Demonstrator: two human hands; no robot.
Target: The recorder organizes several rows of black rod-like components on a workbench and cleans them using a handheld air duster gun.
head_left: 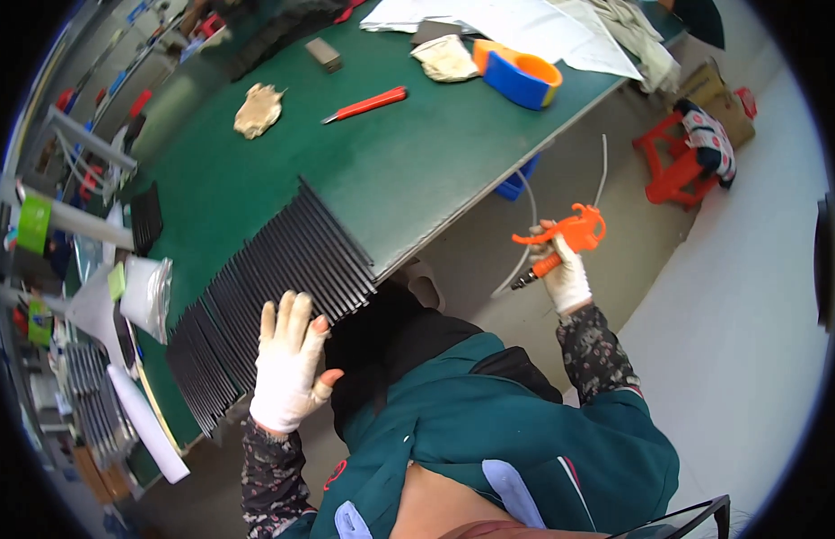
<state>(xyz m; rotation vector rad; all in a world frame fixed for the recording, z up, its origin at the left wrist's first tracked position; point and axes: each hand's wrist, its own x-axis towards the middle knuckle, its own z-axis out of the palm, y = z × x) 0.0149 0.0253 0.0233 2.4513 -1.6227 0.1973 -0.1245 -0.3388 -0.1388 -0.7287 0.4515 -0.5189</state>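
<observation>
My left hand [292,368], in a white glove with bare thumb and fingertip, is stretched out flat at the near edge of a row of thin black strips [283,256]. Its fingers are extended and hold nothing; whether they touch the strips I cannot tell. The strips lie side by side across the green table [382,162]. Off the table's right edge, my gloved right hand [566,278] is wrapped round an orange air blow gun [575,234] with a dark metal fitting. A pale thin hose [531,202] curves beside it.
On the table lie a red cutter [368,104], a tan cloth scrap [259,110], a grey block [324,55] and an orange and blue tape roll [521,76]. Clear bags [146,301] and a white roll [148,422] are at left. A red stool [678,166] stands right.
</observation>
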